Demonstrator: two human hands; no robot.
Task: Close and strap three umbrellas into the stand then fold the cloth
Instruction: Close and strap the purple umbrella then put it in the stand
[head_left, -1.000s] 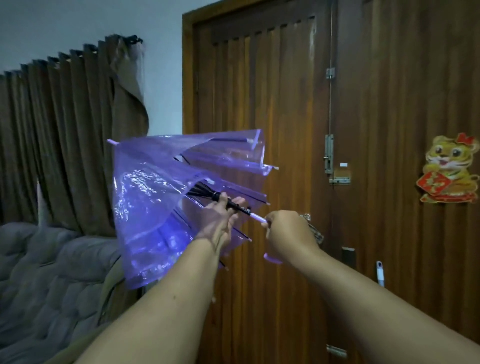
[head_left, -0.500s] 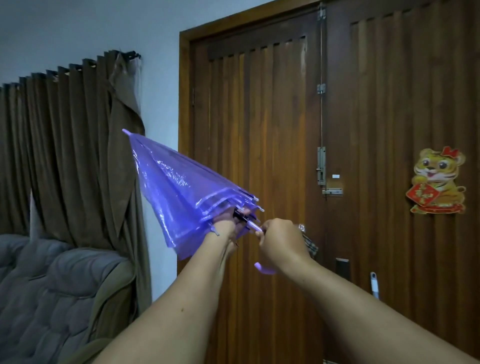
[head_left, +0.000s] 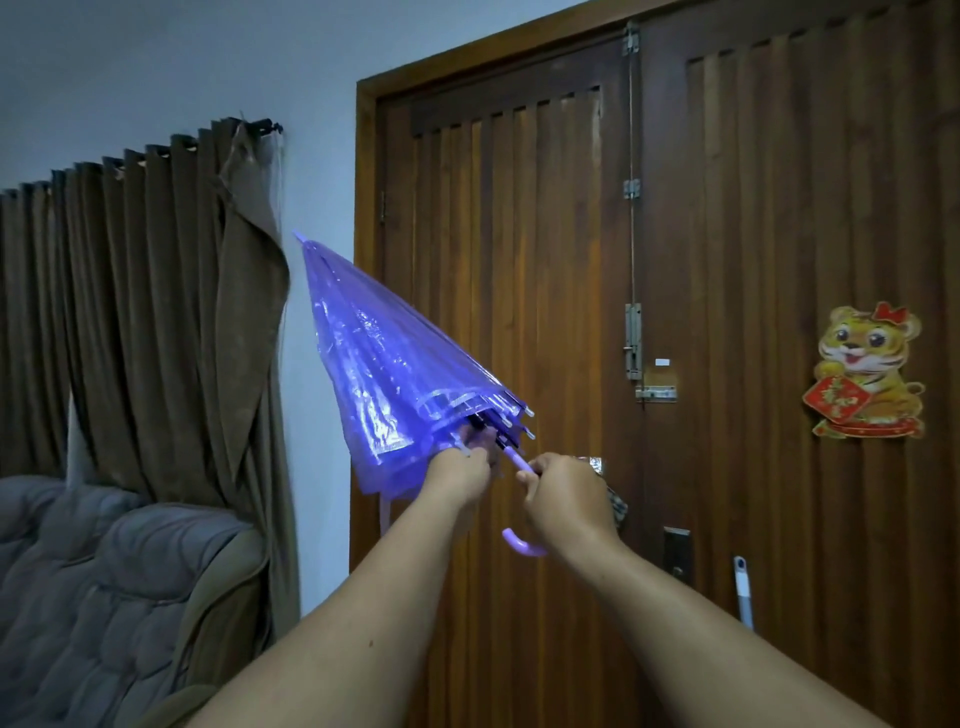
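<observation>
Backdrop: grey sofa (head_left: 104, 582) low at left, brown curtain (head_left: 145, 312) above it, wooden double door (head_left: 727, 312) with a tiger sticker (head_left: 867, 371) at right.
Umbrella (head_left: 384, 364): purple, see-through, collapsed, held in the air, tip tilted up-left, before the wall and door edge.
Left hand (head_left: 460, 475): fingers curled at the canopy's gathered rim, around the shaft.
Right hand (head_left: 563, 493): fist wrapped around the curved purple handle (head_left: 522, 545), just beside the left hand.

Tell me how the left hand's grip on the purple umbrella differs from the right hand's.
The left hand sits at the canopy's open end, by the rib tips, partly under the plastic; the right hand sits lower, on the handle. The left hand gathers the ribs and dark runner; the right hand wraps the pale purple shaft just above the hook. Both are closed on the same purple umbrella, which points up and to the left.
</observation>
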